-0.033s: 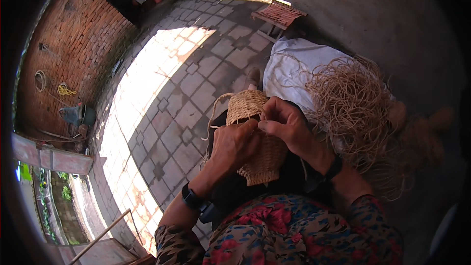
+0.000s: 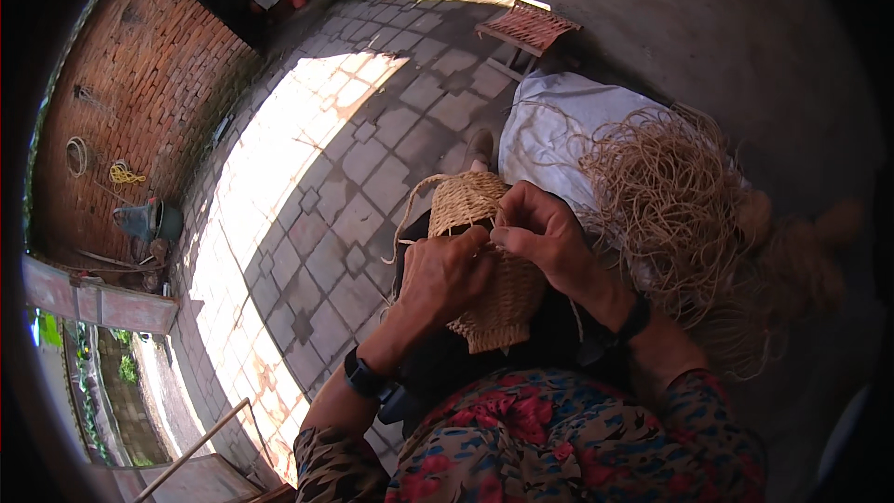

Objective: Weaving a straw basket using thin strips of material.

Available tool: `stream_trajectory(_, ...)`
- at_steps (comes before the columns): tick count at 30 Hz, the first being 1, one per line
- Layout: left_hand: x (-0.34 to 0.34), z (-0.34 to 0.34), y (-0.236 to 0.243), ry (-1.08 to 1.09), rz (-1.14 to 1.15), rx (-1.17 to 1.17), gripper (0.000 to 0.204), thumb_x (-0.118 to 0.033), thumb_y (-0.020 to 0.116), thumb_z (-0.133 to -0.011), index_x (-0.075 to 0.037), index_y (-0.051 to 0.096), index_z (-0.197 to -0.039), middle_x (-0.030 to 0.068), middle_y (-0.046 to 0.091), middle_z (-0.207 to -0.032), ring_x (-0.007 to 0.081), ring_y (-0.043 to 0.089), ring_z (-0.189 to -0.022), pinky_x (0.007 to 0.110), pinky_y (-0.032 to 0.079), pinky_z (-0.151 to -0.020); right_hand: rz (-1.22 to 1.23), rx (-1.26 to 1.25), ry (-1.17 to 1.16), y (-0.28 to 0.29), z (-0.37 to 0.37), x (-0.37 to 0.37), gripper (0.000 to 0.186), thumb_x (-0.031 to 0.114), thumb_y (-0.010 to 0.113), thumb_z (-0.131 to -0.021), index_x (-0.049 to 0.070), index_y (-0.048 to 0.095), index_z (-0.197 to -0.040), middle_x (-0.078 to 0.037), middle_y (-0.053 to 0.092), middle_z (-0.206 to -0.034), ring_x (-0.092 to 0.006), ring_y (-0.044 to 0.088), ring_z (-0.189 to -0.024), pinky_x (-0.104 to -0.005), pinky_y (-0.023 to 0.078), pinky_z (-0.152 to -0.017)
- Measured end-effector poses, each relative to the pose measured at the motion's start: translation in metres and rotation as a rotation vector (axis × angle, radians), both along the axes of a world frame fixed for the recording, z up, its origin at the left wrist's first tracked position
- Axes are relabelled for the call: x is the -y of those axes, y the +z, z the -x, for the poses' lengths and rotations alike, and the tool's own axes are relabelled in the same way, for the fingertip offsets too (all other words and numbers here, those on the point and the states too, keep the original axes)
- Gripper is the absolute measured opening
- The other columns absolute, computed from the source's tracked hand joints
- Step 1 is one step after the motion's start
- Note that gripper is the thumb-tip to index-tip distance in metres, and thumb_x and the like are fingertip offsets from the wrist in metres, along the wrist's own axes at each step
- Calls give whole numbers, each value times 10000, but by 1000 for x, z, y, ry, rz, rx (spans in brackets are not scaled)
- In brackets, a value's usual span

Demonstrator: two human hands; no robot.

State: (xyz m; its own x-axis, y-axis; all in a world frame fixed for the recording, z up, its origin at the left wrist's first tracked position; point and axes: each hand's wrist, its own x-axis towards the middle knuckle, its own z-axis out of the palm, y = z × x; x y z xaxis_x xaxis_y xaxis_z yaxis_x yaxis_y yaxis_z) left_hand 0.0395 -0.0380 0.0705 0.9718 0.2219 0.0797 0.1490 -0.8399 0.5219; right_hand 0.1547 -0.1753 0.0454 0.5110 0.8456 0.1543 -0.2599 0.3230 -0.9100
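Observation:
A tan woven basket (image 2: 508, 299) of twisted cord rests on my lap, with a dark gap across its middle where single strands show. My left hand (image 2: 445, 272) is closed on the basket's left side at this gap, its fingertips mostly hidden. Pressed together at the gap's right end, the thumb and forefinger of my right hand (image 2: 548, 235) pinch a thin cord strand. The two hands nearly meet. Beyond them is the basket's far woven part (image 2: 466, 201), and a loose cord (image 2: 402, 224) loops off its left side.
At my right, a large tangle of tan cord (image 2: 656, 196) lies partly on a white sheet (image 2: 549, 135). A low slatted stool (image 2: 529, 28) stands farther off by the wall. Paving stones (image 2: 340, 214) cover the ground. A bucket (image 2: 168, 221) is by the brick wall (image 2: 140, 84).

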Motion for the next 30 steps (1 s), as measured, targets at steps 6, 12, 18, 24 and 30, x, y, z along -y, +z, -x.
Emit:
stream_trajectory(6, -6, -1, 4, -43, 121, -19, 177, -199, 618, -801, -58, 640, -906, 196, 625, -722, 388, 633, -690, 466, 495, -631, -32, 50, -132, -7, -8, -1, 140, 126, 664, -897, 76, 539, -934, 53, 527, -847, -14, 488, -767, -193, 431, -708)
stream_trajectory(12, -2, 4, 4, 25, 195, 13, 184, -176, 627, -795, -32, 650, -908, 185, 646, -776, 352, 656, -740, 438, 502, -666, 38, -59, -174, -18, -15, -4, 133, 133, 643, -920, 70, 528, -932, 31, 561, -817, -19, 514, -693, -181, 440, -616)
stream_trajectory(18, -4, 4, 3, 53, 139, 55, 173, -179, 639, -791, -26, 660, -870, 177, 656, -767, 337, 662, -703, 420, 506, -642, 43, -93, -132, -22, -12, -7, 160, 162, 643, -916, 75, 519, -969, 7, 589, -804, -41, 525, -655, -188, 444, -601)
stream_trajectory(24, -4, 5, 0, 90, 128, 64, 185, -198, 657, -783, -29, 666, -856, 168, 662, -766, 330, 662, -679, 413, 508, -627, 103, -64, -159, -22, -12, -8, 224, 175, 657, -911, 38, 506, -1004, -12, 591, -783, -46, 538, -655, -196, 442, -574)
stream_trajectory(30, -3, 4, -1, 161, 156, 46, 210, -225, 673, -776, -31, 672, -855, 174, 664, -773, 326, 667, -690, 406, 512, -631, 279, 602, -261, -11, -8, 4, 244, 148, 727, -784, 36, 560, -922, -43, 567, -796, -97, 573, -693, -258, 475, -611)
